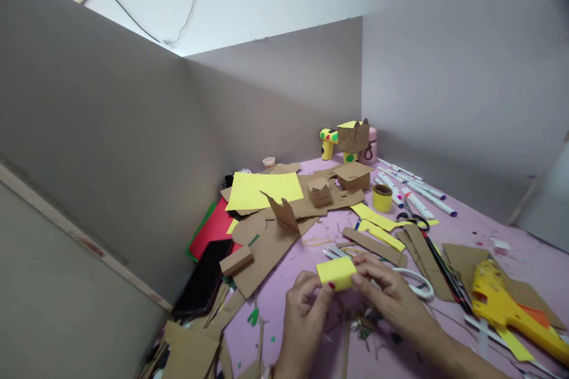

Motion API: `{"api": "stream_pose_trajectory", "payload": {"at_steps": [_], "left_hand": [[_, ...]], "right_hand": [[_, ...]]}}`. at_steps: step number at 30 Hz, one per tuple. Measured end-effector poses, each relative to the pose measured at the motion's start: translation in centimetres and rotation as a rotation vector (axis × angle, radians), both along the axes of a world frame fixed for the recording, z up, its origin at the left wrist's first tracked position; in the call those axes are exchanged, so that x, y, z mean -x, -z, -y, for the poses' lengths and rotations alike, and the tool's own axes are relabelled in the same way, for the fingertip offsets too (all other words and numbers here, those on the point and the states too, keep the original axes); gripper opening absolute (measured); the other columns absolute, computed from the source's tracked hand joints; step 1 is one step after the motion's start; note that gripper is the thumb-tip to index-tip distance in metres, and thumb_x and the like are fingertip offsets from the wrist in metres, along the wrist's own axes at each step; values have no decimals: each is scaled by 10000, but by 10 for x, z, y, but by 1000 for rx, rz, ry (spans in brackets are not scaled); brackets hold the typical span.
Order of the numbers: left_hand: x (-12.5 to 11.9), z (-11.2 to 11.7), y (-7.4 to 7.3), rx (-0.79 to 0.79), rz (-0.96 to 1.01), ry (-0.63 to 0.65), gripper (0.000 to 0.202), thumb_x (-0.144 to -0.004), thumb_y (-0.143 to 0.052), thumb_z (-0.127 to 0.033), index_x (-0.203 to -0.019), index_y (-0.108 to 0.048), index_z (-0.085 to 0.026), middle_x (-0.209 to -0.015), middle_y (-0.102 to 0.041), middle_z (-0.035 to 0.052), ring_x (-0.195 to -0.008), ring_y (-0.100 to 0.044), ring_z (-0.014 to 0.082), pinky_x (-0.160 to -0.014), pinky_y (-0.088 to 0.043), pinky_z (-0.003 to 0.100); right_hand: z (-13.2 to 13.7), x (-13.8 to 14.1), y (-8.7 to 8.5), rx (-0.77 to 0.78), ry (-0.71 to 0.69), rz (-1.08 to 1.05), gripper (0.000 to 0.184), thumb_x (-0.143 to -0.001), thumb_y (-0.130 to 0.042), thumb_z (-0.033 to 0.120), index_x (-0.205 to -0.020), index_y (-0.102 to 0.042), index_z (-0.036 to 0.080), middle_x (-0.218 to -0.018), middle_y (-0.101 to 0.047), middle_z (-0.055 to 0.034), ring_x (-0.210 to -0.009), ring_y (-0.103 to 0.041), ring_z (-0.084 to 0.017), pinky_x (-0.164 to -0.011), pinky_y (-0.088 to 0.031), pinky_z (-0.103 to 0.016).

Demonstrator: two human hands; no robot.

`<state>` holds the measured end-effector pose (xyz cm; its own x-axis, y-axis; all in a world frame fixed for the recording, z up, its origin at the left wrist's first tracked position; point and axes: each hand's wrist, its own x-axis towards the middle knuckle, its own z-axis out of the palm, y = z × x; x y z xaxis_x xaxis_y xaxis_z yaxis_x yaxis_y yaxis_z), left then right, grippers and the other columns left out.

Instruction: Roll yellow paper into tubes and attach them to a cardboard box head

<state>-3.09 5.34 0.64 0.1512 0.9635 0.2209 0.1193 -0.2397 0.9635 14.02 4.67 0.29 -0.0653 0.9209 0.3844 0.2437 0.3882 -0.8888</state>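
Between my two hands is a small piece of yellow paper (336, 273), curved like a short roll; whether a tube lies inside it I cannot tell. My left hand (306, 311) pinches its left end, with the thumb in front. The right end is held by the thumb and fingers of my right hand (386, 291). Just behind the paper, the scissors with white handles (418, 283) lie partly hidden by my right hand. Strips of brown cardboard (374, 246) and yellow paper (380, 232) lie beyond my hands.
At right lie a yellow glue gun (511, 308), black scissors (413, 219) and several markers (418, 189). A yellow-covered ring (382, 198) stands nearby. Cardboard boxes (353, 174), a yellow sheet (264, 189) and a black phone (204, 278) lie farther back and left. Grey partitions (284, 94) enclose the table.
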Motion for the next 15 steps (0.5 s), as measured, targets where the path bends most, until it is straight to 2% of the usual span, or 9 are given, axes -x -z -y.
{"api": "stream_pose_trajectory", "payload": {"at_steps": [5, 10, 15], "left_hand": [[0, 1, 3, 90, 22, -18, 347, -814, -572, -449, -675, -676, -149, -628, -552, 19, -586, -492, 154, -559, -370, 232], [1, -2, 9, -137, -46, -71, 316, -790, -606, -452, -676, -716, -179, -680, -616, 59, -685, -553, 201, -645, -391, 253], [4, -7, 19, -112, 33, -60, 349, -792, -582, -495, -729, -732, -186, -645, -621, 55, -650, -558, 202, -625, -417, 255]], "right_hand": [[0, 2, 2, 2, -42, 0, 310, -865, -507, 408, -680, -643, 200, -770, -599, -36, -795, -570, -224, -750, -427, -355], [1, 11, 4, 129, -34, -159, 385, -850, -503, 499, -656, -608, 184, -668, -589, -23, -666, -559, -191, -620, -437, -306], [-2, 12, 10, 98, -68, -169, 399, -815, -541, 538, -704, -659, 173, -703, -621, -47, -700, -566, -200, -650, -439, -312]]}}
